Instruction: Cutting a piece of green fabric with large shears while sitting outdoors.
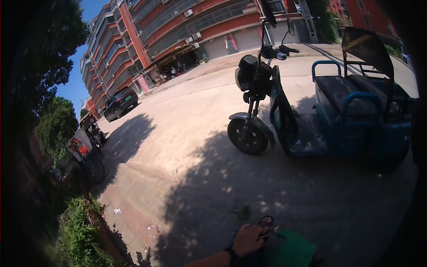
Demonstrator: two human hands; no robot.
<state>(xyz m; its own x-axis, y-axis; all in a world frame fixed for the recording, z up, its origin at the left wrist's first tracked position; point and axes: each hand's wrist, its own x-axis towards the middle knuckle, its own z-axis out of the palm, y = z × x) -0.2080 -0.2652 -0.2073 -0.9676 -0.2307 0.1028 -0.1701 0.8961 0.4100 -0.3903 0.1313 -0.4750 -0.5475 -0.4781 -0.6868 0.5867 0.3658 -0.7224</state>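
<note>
My left hand [249, 240] reaches in from the lower edge with a dark band [232, 255] round its wrist. Its fingers are closed, curled at the dark, strap-like edge of a green bag-like thing [290, 249]. What kind of thing this is, I cannot tell for sure, as its lower part runs into shadow. Just beyond the fingers a foot in a dark sandal [267, 220] stands on the ground. My right hand is out of the picture.
A blue cargo tricycle [307, 129] with a dark canopy stands ahead on the right. Shrubs [82, 231] border the pavement [187, 133] on the left. Farther off are another loaded cart [82, 143], a parked dark car [121, 103] and a red-and-grey apartment building [200, 26].
</note>
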